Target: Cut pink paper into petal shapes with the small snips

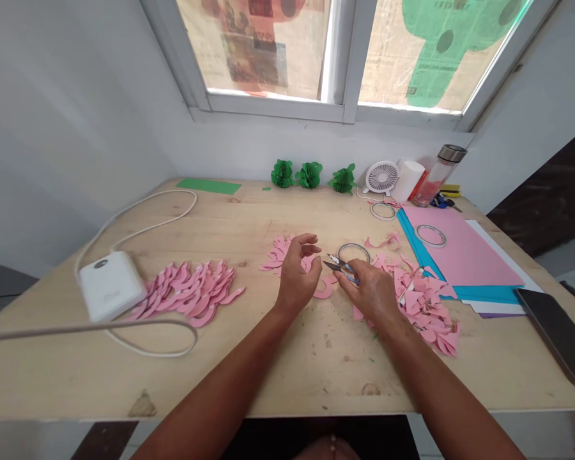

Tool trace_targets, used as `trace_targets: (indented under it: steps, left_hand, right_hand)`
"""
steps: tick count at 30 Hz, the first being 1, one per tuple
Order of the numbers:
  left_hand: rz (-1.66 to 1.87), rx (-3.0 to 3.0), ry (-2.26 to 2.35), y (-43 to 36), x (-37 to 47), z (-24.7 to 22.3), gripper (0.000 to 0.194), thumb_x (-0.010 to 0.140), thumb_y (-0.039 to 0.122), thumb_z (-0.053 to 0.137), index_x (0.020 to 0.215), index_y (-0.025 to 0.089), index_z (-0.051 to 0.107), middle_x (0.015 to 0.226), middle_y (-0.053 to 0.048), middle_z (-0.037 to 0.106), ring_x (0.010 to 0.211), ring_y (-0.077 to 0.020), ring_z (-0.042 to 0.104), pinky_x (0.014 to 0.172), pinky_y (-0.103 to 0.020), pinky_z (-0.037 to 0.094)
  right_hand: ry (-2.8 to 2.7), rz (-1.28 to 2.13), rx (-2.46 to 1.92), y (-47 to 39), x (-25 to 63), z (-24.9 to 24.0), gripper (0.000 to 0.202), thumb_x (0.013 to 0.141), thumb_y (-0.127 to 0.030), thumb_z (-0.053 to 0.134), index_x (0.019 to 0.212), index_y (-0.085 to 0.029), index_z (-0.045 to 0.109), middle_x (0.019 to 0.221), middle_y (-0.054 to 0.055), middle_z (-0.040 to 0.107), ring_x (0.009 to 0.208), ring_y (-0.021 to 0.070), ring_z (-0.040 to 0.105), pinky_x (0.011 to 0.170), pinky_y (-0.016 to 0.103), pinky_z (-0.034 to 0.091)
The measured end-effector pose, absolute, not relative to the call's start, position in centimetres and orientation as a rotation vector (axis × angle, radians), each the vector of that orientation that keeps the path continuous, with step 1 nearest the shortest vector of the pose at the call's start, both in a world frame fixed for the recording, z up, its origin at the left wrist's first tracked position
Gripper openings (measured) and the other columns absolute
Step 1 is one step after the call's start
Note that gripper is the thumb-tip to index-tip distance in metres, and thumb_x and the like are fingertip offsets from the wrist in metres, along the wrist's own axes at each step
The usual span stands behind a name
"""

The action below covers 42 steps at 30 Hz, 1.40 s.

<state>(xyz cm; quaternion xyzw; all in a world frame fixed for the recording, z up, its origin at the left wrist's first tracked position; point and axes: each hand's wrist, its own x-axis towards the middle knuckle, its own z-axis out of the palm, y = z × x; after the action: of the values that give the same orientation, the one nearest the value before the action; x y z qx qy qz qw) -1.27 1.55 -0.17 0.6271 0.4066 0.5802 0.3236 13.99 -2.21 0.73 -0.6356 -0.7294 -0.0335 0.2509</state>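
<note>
My right hand (371, 291) is closed around small scissors (344, 269), whose blades are parted and point left toward my left hand. My left hand (299, 268) is raised over the table with its fingers apart, and nothing shows between them. Beneath and between the hands lies a curved pink paper piece (324, 289). A small group of pink cutouts (273, 255) sits behind my left hand. To the right, partly under my right forearm, is a heap of pink scraps (429, 306). A larger pile of curved pink pieces (196, 291) rests on the left.
The wooden table (278, 377) bears a white device (110, 287) with a cable, a tape roll (353, 253), pink sheets (479, 255) over blue ones, and a phone (556, 332). Green paper shapes (309, 175), a fan (382, 177) and a bottle (441, 176) stand along the back.
</note>
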Motion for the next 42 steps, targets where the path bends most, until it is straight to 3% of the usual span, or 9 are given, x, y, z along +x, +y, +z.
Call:
trace_targets:
  steps: [8, 15, 22, 29, 35, 42]
  left_hand:
    - [1.451, 1.184, 0.912, 1.7, -0.7, 0.3, 0.037, 0.068, 0.015, 0.062, 0.101, 0.022, 0.046, 0.104, -0.003, 0.051, 0.076, -0.0108, 0.063, 0.068, -0.025, 0.05]
    - [1.48, 1.123, 0.867, 1.2, -0.4, 0.8, 0.039, 0.066, 0.014, 0.063, 0.1, 0.022, 0.048, 0.104, -0.003, 0.051, 0.071, -0.009, 0.063, 0.071, -0.027, 0.052]
    - [1.535, 1.065, 0.819, 1.2, -0.6, 1.1, 0.042, 0.065, 0.014, 0.062, 0.103, 0.022, 0.046, 0.107, -0.005, 0.051, 0.079, -0.0143, 0.065, 0.074, -0.031, 0.054]
    - [1.492, 1.105, 0.809, 0.9, -0.6, 1.0, 0.045, 0.068, 0.015, 0.063, 0.109, 0.024, 0.045, 0.114, -0.006, 0.053, 0.078, -0.0117, 0.064, 0.078, -0.031, 0.053]
    - [1.458, 1.126, 0.827, 0.8, -0.5, 0.8, 0.047, 0.07, 0.02, 0.063, 0.113, 0.024, 0.044, 0.117, -0.008, 0.053, 0.07, -0.009, 0.062, 0.066, -0.025, 0.054]
    - [1.472, 1.115, 0.838, 0.8, -0.6, 0.9, 0.046, 0.069, 0.018, 0.063, 0.112, 0.024, 0.046, 0.115, -0.008, 0.055, 0.067, -0.0096, 0.063, 0.063, -0.027, 0.055]
  right_hand:
    - [-1.849, 0.104, -1.701, -2.2, 13.8, 1.1, 0.026, 0.083, -0.043, 0.048, 0.078, -0.02, 0.06, 0.064, 0.0, 0.06, 0.056, 0.0124, 0.052, 0.051, 0.022, 0.029]
    - [-1.813, 0.238, -1.641, -2.4, 13.6, 1.0, 0.025, 0.083, -0.041, 0.047, 0.08, -0.019, 0.059, 0.062, -0.001, 0.056, 0.053, 0.0119, 0.049, 0.051, 0.022, 0.03]
    - [-1.845, 0.232, -1.636, -2.3, 13.6, 0.8, 0.024, 0.083, -0.04, 0.049, 0.082, -0.019, 0.06, 0.061, -0.002, 0.055, 0.054, 0.0115, 0.048, 0.052, 0.022, 0.03]
    - [-1.865, 0.165, -1.603, -2.4, 13.4, 0.5, 0.025, 0.083, -0.04, 0.048, 0.083, -0.018, 0.06, 0.062, -0.001, 0.056, 0.054, 0.0114, 0.05, 0.052, 0.022, 0.031]
    - [-1.899, 0.104, -1.559, -2.3, 13.3, 0.3, 0.025, 0.084, -0.04, 0.046, 0.085, -0.018, 0.059, 0.065, 0.001, 0.06, 0.055, 0.012, 0.051, 0.053, 0.022, 0.033]
    - [-1.899, 0.129, -1.548, -2.4, 13.3, 0.4, 0.025, 0.084, -0.039, 0.047, 0.088, -0.018, 0.059, 0.069, 0.002, 0.062, 0.057, 0.0127, 0.054, 0.055, 0.022, 0.036]
